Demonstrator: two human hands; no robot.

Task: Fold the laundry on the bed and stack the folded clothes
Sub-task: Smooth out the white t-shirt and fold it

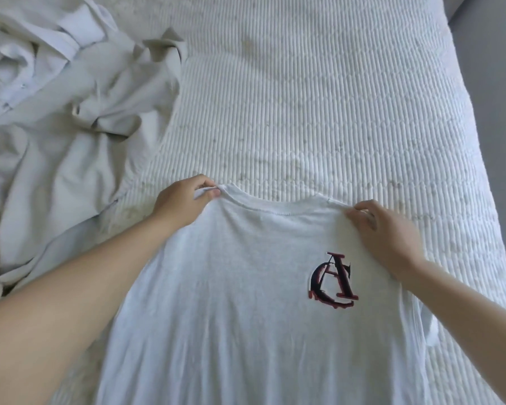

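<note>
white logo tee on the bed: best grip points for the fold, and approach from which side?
Grip the white cotton T-shirt with the red-and-black monogram at its two shoulder seams, beside the collar, coming from the hem side. It lies stretched flat on the ribbed white bedspread, collar away. The left hand and right hand already pinch there.

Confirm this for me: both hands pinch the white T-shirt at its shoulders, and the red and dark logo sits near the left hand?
Not quite. The head view shows the logo near the right hand, not the left hand. Both hands do pinch the white T-shirt at its shoulders.
</note>
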